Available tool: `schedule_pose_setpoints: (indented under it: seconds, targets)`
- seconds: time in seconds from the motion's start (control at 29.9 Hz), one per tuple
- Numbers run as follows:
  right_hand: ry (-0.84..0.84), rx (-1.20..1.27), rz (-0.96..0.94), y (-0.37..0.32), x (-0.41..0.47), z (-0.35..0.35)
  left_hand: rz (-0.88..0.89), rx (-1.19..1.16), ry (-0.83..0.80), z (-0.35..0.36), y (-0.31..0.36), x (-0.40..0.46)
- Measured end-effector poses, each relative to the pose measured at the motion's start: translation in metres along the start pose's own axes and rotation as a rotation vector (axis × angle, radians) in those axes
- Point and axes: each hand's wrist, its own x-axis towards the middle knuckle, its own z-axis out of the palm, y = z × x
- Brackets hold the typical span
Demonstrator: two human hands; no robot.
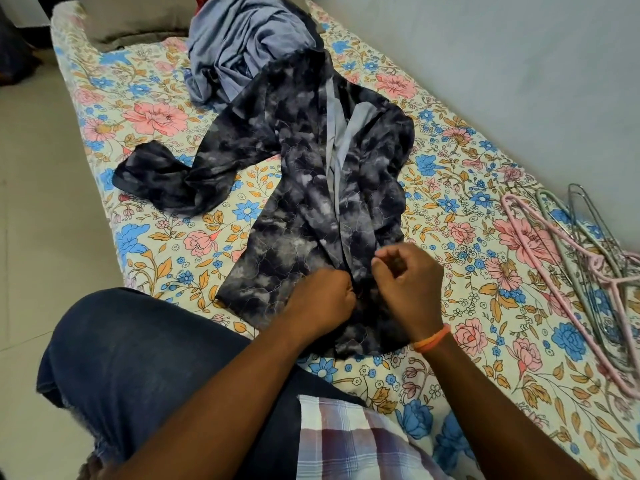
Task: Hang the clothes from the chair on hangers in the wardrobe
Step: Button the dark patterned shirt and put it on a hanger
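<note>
Dark navy cloud-patterned shirt (311, 188) spread along the middle of the floral bedsheet (450, 358), hem toward the near edge. Left hand (323, 303) curled tight on the shirt's front opening; right hand (408, 275) pinching the opposite edge, possibly at a button. Pink and grey wire hangers (585, 271) piled by the right edge. Crumpled grey-blue garment (242, 46) at the far end.

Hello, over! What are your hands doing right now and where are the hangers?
Left hand and right hand both pinching the dark patterned shirt near its front edges. Shirt flat on the bed. Hangers piled to the right, untouched. Nothing in the way.
</note>
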Motion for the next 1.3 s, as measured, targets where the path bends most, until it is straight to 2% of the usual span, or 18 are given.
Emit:
schedule_pose_setpoints:
  seconds: [0.03, 0.07, 0.13, 0.2, 0.3, 0.43, 0.53, 0.64, 0.8, 0.9, 1.0, 1.17, 1.3]
  targets:
    - [-0.036, -0.039, -0.058, -0.003, 0.008, 0.004, 0.016, 0.020, -0.002, -0.001, -0.001, 0.001]
    - [-0.120, -0.072, -0.037, -0.003, 0.017, 0.010, 0.036, 0.035, -0.011, -0.001, -0.002, 0.002]
    - [-0.335, -0.205, 0.073, -0.003, 0.030, 0.026, 0.073, 0.050, -0.019, -0.001, -0.005, 0.003]
    - [-0.405, -0.255, 0.145, 0.002, 0.035, 0.035, 0.105, 0.062, -0.015, -0.002, -0.007, 0.005]
    - [-0.332, -0.114, 0.216, 0.013, 0.034, 0.033, 0.167, 0.089, 0.009, -0.004, -0.009, 0.006]
    - [-0.203, -0.005, 0.314, 0.025, 0.026, 0.027, 0.311, 0.338, 0.166, -0.005, -0.010, 0.016]
    - [-0.147, 0.095, 0.367, 0.026, 0.022, 0.031, 0.248, 0.388, 0.133, -0.005, -0.008, 0.027]
    - [-0.111, 0.194, 0.379, 0.025, 0.020, 0.036, 0.125, 0.257, 0.187, -0.004, -0.009, 0.031]
    - [-0.100, 0.217, 0.348, 0.023, 0.018, 0.043, -0.120, -0.230, 0.307, -0.003, -0.023, 0.033]
    - [-0.086, 0.218, 0.366, 0.023, 0.018, 0.046, -0.199, -0.345, 0.368, 0.000, -0.028, 0.038]
    - [-0.059, 0.224, 0.387, 0.025, 0.016, 0.049, -0.202, -0.342, 0.399, 0.003, -0.030, 0.043]
    - [-0.030, 0.211, 0.327, 0.025, 0.014, 0.051, -0.112, -0.010, 0.379, 0.005, -0.027, 0.047]
    - [-0.043, 0.164, 0.261, 0.024, 0.011, 0.053, -0.108, -0.046, 0.382, 0.007, -0.026, 0.050]
